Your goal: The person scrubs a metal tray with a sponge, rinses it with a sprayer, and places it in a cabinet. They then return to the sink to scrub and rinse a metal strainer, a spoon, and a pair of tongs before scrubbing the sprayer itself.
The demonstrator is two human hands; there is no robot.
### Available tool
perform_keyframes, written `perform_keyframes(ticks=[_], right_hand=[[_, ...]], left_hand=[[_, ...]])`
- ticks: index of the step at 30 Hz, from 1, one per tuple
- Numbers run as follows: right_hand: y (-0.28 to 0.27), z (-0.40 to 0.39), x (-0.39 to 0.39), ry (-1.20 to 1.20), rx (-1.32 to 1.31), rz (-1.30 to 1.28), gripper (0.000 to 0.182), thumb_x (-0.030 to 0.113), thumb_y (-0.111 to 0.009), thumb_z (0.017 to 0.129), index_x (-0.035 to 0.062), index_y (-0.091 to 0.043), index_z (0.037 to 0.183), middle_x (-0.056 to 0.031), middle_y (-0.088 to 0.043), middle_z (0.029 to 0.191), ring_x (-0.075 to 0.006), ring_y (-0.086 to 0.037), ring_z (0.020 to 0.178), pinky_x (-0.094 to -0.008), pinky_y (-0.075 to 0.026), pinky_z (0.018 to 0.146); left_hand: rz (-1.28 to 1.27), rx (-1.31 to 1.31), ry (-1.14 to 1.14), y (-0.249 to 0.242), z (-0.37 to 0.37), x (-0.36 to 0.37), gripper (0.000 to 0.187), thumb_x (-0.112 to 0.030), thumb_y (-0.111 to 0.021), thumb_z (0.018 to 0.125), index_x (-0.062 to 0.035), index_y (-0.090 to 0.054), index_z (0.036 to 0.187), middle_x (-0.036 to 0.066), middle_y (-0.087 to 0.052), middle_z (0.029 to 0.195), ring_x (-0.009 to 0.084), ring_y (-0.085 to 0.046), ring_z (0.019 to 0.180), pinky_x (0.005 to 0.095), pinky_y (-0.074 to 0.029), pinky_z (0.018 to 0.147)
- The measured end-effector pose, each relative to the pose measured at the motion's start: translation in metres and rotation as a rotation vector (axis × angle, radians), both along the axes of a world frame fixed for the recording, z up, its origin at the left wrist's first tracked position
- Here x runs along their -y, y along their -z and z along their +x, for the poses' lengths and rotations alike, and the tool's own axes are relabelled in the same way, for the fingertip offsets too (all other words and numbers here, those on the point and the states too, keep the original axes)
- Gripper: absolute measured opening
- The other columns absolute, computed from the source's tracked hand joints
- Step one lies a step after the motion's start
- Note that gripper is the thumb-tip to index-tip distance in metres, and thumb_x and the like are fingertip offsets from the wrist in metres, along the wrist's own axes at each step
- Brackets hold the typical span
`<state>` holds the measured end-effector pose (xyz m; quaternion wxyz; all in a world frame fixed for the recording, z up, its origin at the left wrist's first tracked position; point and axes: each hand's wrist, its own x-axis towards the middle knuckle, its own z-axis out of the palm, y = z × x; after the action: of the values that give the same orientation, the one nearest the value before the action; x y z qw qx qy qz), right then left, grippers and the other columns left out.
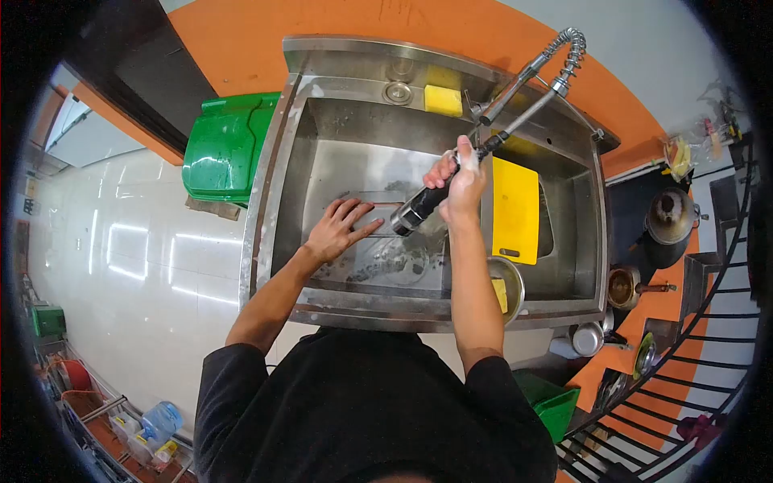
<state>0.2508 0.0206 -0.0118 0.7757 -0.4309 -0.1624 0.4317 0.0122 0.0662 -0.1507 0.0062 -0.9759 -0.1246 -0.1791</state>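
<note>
Now the right hand [462, 183] has the spray nozzle [416, 209], fingers clamped around its black handle, over the sink [346, 161]!
Down points the metal tip into the sink's left basin, and in there too goes the left hand [338, 232], fingers spread apart, at a thin-edged object [390, 204]; whether they press it, one cannot tell. A coiled hose [573, 53] arches above the sink's back edge, a yellow sponge [443, 100] sits on the sink's back ledge, a yellow board [515, 211] lies by the sink's divider, and a green bin [229, 153] stands just left of the sink.
</note>
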Motion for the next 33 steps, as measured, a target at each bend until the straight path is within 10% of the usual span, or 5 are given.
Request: perform_keyframes(ticks=[7, 20, 28, 33], right_hand=[[0.018, 0.027, -0.010, 0.137, 0.303, -0.072, 0.048, 0.036, -0.060, 0.094, 0.0081, -0.037, 0.062, -0.0033, -0.038, 0.050, -0.0183, -0.039, 0.038, -0.0340, -0.034, 0.038], [-0.013, -0.011, -0.031, -0.274, -0.173, 0.158, 0.049, 0.042, -0.056, 0.093, 0.0126, -0.035, 0.059, -0.0022, -0.033, 0.050, -0.0170, -0.037, 0.040, -0.0344, -0.037, 0.045], [0.011, 0.015, -0.043, -0.073, 0.248, 0.101, 0.043, 0.032, -0.053, 0.095, 0.0055, -0.044, 0.062, -0.0093, -0.049, 0.055, -0.0266, -0.058, 0.053, -0.0372, -0.048, 0.053], [0.021, 0.011, -0.047, -0.083, 0.079, 0.142, 0.039, 0.030, -0.052, 0.093, 0.0044, -0.045, 0.065, -0.0131, -0.056, 0.064, -0.0300, -0.066, 0.067, -0.0367, -0.052, 0.062]], left_hand=[[0.021, -0.047, -0.013, -0.005, 0.001, 0.004, 0.063, -0.013, -0.053, 0.084, -0.0275, -0.040, 0.144, 0.009, -0.042, 0.143, 0.0312, -0.043, 0.127, 0.0495, -0.035, 0.104], [0.127, -0.009, 0.261, -0.018, 0.027, -0.006, 0.056, -0.015, -0.055, 0.081, -0.0271, -0.052, 0.136, 0.005, -0.049, 0.140, 0.0239, -0.051, 0.124, 0.0426, -0.049, 0.095], [0.171, 0.004, 0.434, -0.026, 0.050, -0.026, 0.050, -0.017, -0.053, 0.084, -0.0208, -0.052, 0.134, 0.005, -0.049, 0.140, 0.0264, -0.051, 0.125, 0.0410, -0.044, 0.104], [0.188, -0.081, 0.512, -0.021, 0.046, -0.029, 0.046, -0.019, -0.048, 0.088, -0.0225, -0.050, 0.133, 0.005, -0.047, 0.142, 0.0263, -0.045, 0.132, 0.0400, -0.037, 0.111]])
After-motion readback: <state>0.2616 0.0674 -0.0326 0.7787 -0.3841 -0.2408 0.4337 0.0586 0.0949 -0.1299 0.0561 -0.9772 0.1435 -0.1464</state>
